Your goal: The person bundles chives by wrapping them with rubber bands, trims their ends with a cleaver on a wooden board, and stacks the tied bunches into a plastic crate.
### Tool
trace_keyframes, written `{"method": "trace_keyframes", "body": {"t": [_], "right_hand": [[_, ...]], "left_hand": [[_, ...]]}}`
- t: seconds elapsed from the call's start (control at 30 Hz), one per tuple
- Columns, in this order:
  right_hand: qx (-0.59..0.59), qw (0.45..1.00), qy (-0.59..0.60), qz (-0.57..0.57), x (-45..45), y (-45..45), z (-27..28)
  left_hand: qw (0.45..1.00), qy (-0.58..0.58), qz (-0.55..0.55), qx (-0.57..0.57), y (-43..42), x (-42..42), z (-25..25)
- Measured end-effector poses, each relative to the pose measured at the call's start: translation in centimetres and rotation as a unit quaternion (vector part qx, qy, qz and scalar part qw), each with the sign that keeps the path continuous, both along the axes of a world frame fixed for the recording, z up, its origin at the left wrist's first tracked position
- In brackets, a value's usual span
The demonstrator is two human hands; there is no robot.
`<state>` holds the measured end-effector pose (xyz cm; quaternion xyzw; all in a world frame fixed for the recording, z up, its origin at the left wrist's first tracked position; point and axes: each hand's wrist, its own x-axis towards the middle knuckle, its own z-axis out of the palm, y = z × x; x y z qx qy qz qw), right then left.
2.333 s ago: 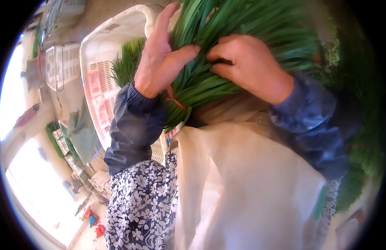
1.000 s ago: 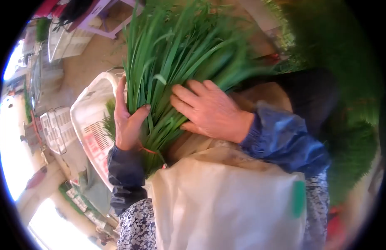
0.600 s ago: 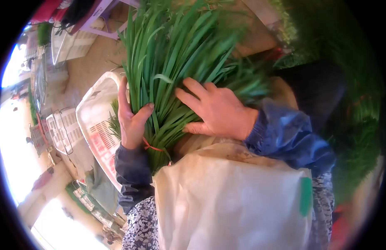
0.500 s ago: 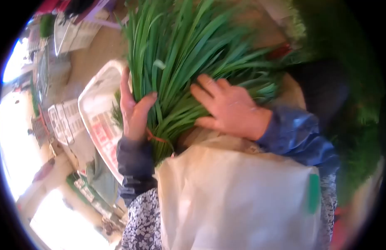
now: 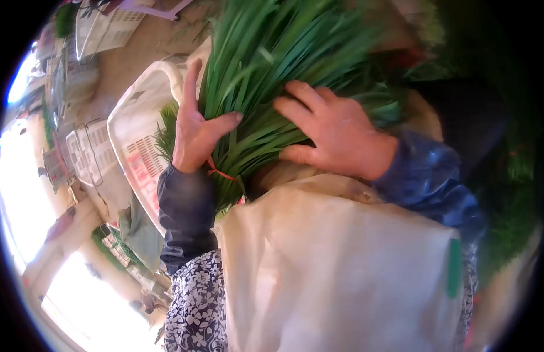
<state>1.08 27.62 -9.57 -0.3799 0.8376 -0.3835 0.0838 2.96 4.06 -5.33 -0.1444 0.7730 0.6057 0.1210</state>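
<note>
Several white crates [image 5: 93, 151] stand well apart to the left of the grip; nearer it sits a white basket [image 5: 132, 108] with red marks on its slatted side and short green leaves [image 5: 165, 134] inside. Just right of these, the left hand [image 5: 195, 138] bears on the left side of the leaf bundle [image 5: 263, 85], thumb across the front and one finger raised, well apart; its other fingers are hidden, so I cannot tell how firmly it holds. Between the hands, the bundle is long, flat-bladed and deep green with lighter streaks, drawn in by a red tie [image 5: 225, 175] below the left thumb and fanning out above, its tips blurred. On its right, the right hand [image 5: 342, 130] lies with fingers spread over the blades. Below the grip hangs a cream apron [image 5: 342, 264]; farther right is a blurred green mass [image 5: 504, 234].
</note>
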Motion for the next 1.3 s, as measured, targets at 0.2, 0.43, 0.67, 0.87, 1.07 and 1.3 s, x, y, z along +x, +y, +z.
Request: {"method": "trace_keyframes", "body": {"t": [0.2, 0.43, 0.67, 0.87, 1.07, 1.3], "right_hand": [[-0.065, 0.978, -0.164, -0.109, -2.2, -1.1, -1.4], [-0.099, 0.984, -0.137, -0.057, -3.5, -1.3, -1.6], [-0.056, 0.998, -0.025, 0.017, -4.6, -1.2, -1.4], [0.049, 0.978, 0.2, 0.03, -4.6, -2.1, 0.6], [-0.066, 0.995, 0.061, 0.048, -5.8, -2.0, -0.5], [-0.043, 0.96, -0.266, 0.07, -6.4, -1.8, 0.0]], "left_hand": [[0.999, 0.038, 0.029, -0.011, -0.4, 0.5, -0.3], [0.997, 0.053, 0.02, -0.054, -0.4, 0.4, -0.2], [0.998, 0.04, 0.033, -0.045, 0.7, 0.2, 0.7], [0.994, 0.074, 0.033, -0.067, 0.8, 0.6, 0.1], [0.989, 0.078, 0.005, -0.126, 1.1, 0.9, 0.0], [0.992, 0.091, 0.031, -0.08, 2.2, 1.2, 0.7]]}}
